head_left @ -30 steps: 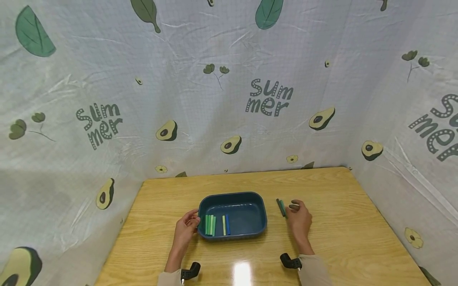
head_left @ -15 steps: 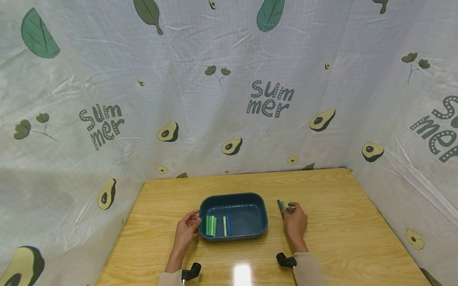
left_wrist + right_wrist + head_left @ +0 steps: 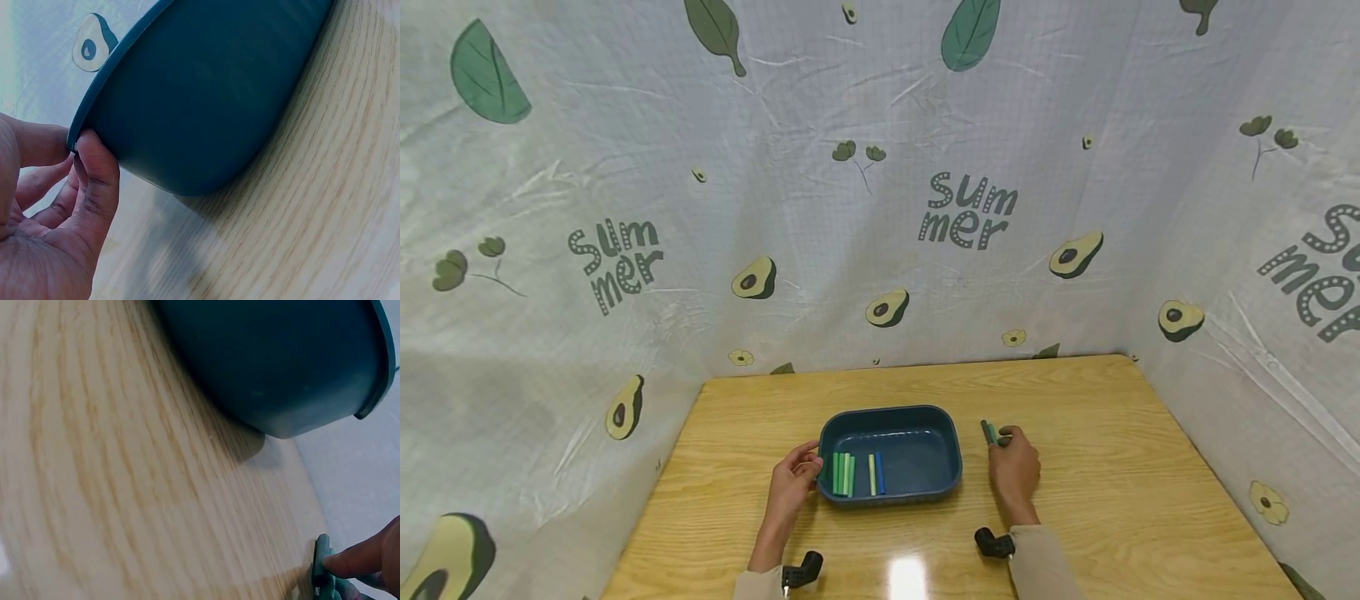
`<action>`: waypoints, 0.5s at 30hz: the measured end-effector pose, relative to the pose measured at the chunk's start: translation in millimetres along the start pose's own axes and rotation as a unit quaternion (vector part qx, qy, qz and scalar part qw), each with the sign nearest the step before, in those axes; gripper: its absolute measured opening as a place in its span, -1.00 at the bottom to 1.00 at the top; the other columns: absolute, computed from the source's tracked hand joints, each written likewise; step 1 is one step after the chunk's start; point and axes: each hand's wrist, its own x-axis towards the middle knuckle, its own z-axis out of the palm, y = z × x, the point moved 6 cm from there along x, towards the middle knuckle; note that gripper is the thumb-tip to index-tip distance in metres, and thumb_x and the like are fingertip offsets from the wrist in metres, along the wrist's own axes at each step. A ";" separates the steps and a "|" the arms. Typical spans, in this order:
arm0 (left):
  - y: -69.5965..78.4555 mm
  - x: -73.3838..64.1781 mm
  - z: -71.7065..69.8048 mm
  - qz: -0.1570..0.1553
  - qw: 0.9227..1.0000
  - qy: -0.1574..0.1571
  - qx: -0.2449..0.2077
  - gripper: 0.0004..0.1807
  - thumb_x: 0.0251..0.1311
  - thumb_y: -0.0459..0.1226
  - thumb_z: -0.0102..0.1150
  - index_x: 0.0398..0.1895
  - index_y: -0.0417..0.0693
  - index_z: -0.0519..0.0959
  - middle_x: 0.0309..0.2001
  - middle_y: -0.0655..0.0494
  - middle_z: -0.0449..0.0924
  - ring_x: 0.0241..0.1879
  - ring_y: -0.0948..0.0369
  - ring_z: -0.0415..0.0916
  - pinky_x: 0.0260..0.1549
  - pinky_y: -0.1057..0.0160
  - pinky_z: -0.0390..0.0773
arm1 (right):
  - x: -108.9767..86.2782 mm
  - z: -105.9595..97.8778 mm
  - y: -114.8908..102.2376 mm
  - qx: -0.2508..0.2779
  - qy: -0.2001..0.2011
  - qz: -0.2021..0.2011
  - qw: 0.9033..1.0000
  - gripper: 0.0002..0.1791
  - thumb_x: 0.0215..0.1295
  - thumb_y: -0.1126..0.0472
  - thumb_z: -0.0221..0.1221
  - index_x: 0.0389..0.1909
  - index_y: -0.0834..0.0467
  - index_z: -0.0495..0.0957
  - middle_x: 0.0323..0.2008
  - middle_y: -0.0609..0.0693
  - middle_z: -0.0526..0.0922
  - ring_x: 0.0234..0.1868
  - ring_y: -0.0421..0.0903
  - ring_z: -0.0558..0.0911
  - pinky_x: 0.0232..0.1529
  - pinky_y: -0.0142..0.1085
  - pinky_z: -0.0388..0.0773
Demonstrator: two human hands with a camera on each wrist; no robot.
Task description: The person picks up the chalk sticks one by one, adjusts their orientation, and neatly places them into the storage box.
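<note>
A dark blue rectangular plastic basin stands on the table. My left hand grips the left end of its rim between thumb and finger; the left wrist view shows the rim caught there. To the basin's right, a dark green round stick, chalk-like, lies against a lighter green stick. My right hand pinches at this pair: in the right wrist view the thumb presses the dark stick, with darker fingertips on the far side. Inside the basin lie several green sticks, a pale yellow-green stick and a blue stick.
A wooden table carries everything, with a bright light reflection near its front. White cloth printed with avocados, leaves and lettering hangs behind and at both sides. Small black wrist cameras sit on both wrists.
My right hand has moved left onto the two green sticks, its fingers closing in around them. The left hand has stayed on the basin's rim.
</note>
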 end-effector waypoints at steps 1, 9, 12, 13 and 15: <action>-0.3 0.0 0.0 0.000 1.000 0.000 0.001 -0.60 0.34 -0.43 0.10 0.24 -0.25 0.47 -0.14 0.01 0.46 -0.28 0.28 0.52 -0.45 0.36 0.55 | 0.2 -0.4 -0.1 0.001 0.001 -0.002 1.000 -0.67 0.20 0.29 0.20 -0.01 0.27 0.57 -0.19 0.29 0.72 -0.28 0.27 0.68 -0.33 0.13 0.55; 0.2 -0.1 -0.6 -0.007 1.000 -0.001 0.001 -0.59 0.34 -0.43 0.10 0.25 -0.23 0.47 -0.12 0.00 0.46 -0.27 0.27 0.51 -0.44 0.36 0.55 | 1.4 -3.5 -2.0 0.018 0.000 -0.009 1.000 -0.68 0.19 0.33 0.22 -0.03 0.32 0.57 -0.23 0.32 0.72 -0.27 0.30 0.67 -0.25 0.15 0.54; 0.5 0.0 -0.3 -0.007 1.000 -0.001 0.000 -0.59 0.34 -0.43 0.10 0.25 -0.23 0.47 -0.11 -0.02 0.46 -0.26 0.25 0.51 -0.43 0.36 0.56 | 2.3 -4.3 -2.4 0.015 -0.004 -0.003 1.000 -0.69 0.19 0.33 0.20 -0.03 0.31 0.57 -0.23 0.32 0.72 -0.28 0.28 0.67 -0.26 0.14 0.54; 0.6 0.0 -0.2 -0.007 1.000 -0.001 0.000 -0.59 0.34 -0.43 0.10 0.25 -0.23 0.47 -0.11 -0.03 0.46 -0.26 0.24 0.52 -0.43 0.36 0.56 | 2.5 -4.0 -2.5 0.011 -0.006 -0.002 1.000 -0.69 0.20 0.33 0.19 -0.02 0.30 0.57 -0.23 0.31 0.72 -0.29 0.27 0.68 -0.27 0.14 0.55; 0.6 0.1 0.1 -0.006 1.000 -0.001 0.001 -0.59 0.34 -0.42 0.11 0.25 -0.24 0.47 -0.10 -0.04 0.46 -0.26 0.23 0.52 -0.43 0.36 0.56 | 2.7 -3.3 -2.7 0.007 -0.009 0.000 1.000 -0.68 0.21 0.33 0.15 -0.01 0.30 0.57 -0.22 0.31 0.71 -0.29 0.26 0.68 -0.29 0.13 0.55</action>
